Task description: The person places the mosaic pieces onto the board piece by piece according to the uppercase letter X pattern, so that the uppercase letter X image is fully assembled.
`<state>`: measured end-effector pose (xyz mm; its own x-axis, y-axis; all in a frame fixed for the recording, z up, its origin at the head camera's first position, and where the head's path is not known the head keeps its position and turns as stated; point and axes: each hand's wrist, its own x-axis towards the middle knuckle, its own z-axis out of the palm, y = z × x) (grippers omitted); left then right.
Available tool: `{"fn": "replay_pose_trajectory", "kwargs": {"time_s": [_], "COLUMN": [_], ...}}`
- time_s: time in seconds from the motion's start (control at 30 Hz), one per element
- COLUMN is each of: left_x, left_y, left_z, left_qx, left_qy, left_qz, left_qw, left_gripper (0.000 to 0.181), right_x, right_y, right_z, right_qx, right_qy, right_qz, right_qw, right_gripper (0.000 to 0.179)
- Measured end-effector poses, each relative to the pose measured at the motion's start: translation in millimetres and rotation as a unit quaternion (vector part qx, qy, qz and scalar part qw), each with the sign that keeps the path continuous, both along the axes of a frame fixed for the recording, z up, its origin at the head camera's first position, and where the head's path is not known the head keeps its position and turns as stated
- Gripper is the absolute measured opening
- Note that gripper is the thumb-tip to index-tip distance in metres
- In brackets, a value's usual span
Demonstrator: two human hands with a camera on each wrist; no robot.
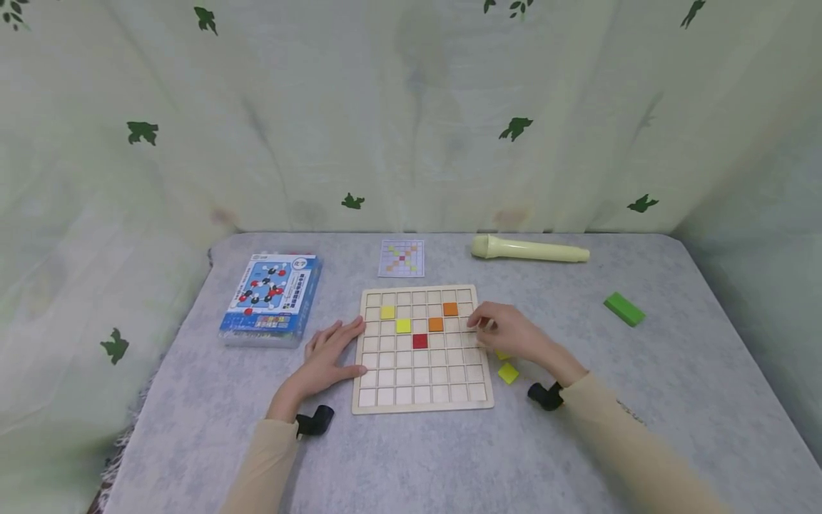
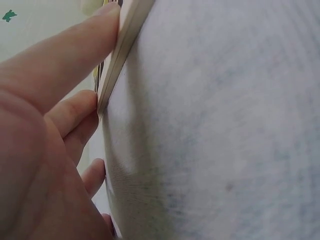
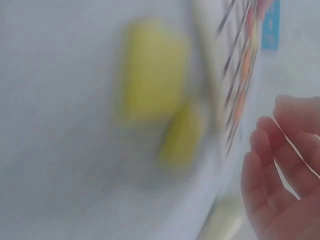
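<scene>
A light wooden grid board (image 1: 394, 393) lies on the table. On it sit a yellow tile (image 1: 388, 312), a yellow-green tile (image 1: 403, 326), a red tile (image 1: 420, 341), and two orange tiles, one a lower orange tile (image 1: 436, 324). My left hand (image 1: 326, 363) rests with extended fingers on the board's left edge; the left wrist view shows fingertips against its side. Over the board's right edge hovers my right hand (image 1: 510, 332), loosely curled, with no tile visible between its fingers. Beside that edge lie a yellow tile (image 1: 509, 373) and another, partly hidden under the hand; both look blurred in the right wrist view.
Behind the board lies a small card (image 1: 401, 258) printed with a coloured grid pattern. A blue boxed set (image 1: 270, 298) stands at the left. A pale yellow microphone-shaped object (image 1: 533, 250) lies at the back right, with a green block (image 1: 624, 309) nearer the right side.
</scene>
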<state>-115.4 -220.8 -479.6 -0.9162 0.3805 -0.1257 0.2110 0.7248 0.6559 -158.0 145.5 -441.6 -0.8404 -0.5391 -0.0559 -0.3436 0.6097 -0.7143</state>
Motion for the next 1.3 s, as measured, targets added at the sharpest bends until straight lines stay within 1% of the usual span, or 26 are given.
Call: {"fn": "replay_pose_trajectory", "kwargs": {"time_s": [0.13, 0.27, 0.4, 0.57, 0.7, 0.8, 0.93, 1.03, 1.1, 1.2, 1.3], "left_x": [1.5, 2.4, 2.5, 1.8, 1.4, 0.9, 0.6, 0.5, 0.4, 0.5, 0.5], "left_y": [-0.6, 0.1, 0.8, 0.3, -0.1, 0.0, -0.4, -0.3, 0.0, 0.3, 0.8], "left_z": [-0.3, 0.3, 0.4, -1.3, -1.9, -1.9, -1.9, -1.2, -0.3, 0.9, 1.5], "left_qx": [0.002, 0.007, 0.006, 0.004, 0.004, 0.006, 0.006, 0.005, 0.006, 0.006, 0.009], "left_qy": [0.001, 0.000, 0.001, 0.004, 0.004, 0.001, -0.002, -0.002, -0.003, -0.002, -0.001], "left_qz": [-0.001, -0.002, -0.001, -0.002, -0.001, 0.001, 0.002, 0.001, 0.000, 0.000, 0.000], "left_qw": [1.0000, 1.0000, 1.0000, 1.0000, 1.0000, 1.0000, 1.0000, 1.0000, 1.0000, 1.0000, 1.0000], "left_gripper": [0.082, 0.082, 0.082, 0.082, 0.082, 0.082, 0.082, 0.082, 0.082, 0.082, 0.082], "right_x": [7.7, 20.2, 35.2, 54.6, 67.6, 75.6, 82.2, 83.2, 82.1, 78.2, 72.0], "right_y": [41.1, 71.1, 92.3, 111.0, 118.3, 120.3, 118.9, 115.2, 112.0, 105.8, 97.7], "right_z": [-4.4, -7.4, -10.1, -12.0, -13.8, -14.7, -14.8, -15.3, -15.9, -17.0, -16.6], "right_qx": [-0.002, 0.001, 0.017, 0.024, 0.024, 0.023, 0.052, 0.079, 0.089, 0.093, 0.101], "right_qy": [0.015, 0.013, 0.008, 0.001, -0.011, -0.011, 0.004, 0.020, 0.029, 0.040, 0.046], "right_qz": [-0.015, -0.034, -0.049, -0.043, -0.029, -0.008, 0.020, 0.024, 0.017, 0.007, 0.011], "right_qw": [0.9998, 0.9993, 0.9986, 0.9988, 0.9992, 0.9996, 0.9984, 0.9964, 0.9955, 0.9949, 0.9938], "right_gripper": [0.019, 0.018, 0.017, 0.016, 0.016, 0.020, 0.028, 0.030, 0.030, 0.028, 0.023]}}
